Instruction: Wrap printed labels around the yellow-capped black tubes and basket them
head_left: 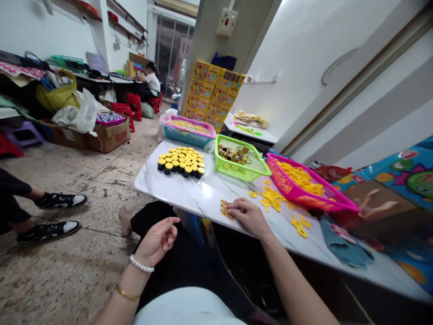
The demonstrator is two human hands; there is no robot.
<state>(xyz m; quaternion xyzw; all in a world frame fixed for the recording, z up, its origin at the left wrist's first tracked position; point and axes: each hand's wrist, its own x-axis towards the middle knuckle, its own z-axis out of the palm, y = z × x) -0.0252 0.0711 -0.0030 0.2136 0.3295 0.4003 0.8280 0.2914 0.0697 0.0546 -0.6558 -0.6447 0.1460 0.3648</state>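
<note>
At the table's front edge, my right hand (248, 215) pinches a small yellow printed label (223, 208) that lies on or just above the marble-look tabletop. My left hand (161, 240) hovers over my lap, its index finger stretched out and the others loosely curled, with nothing visible in it. Small black jars with yellow lids (182, 159) stand grouped on the left of the table. Yellow plastic ring-shaped pieces (271, 197) lie loose to the right of my right hand. Behind it, a green basket (241, 174) holds gold-and-dark printed pieces.
A pink basket (304, 201) of yellow pieces sits at right, beside a blue cloth (348, 246). A pink-and-teal basket (189, 137) of small colourful bits stands at the far end, before stacked yellow boxes (209, 90). Someone's shoes (61, 201) show at left; another person (154, 83) sits farther back.
</note>
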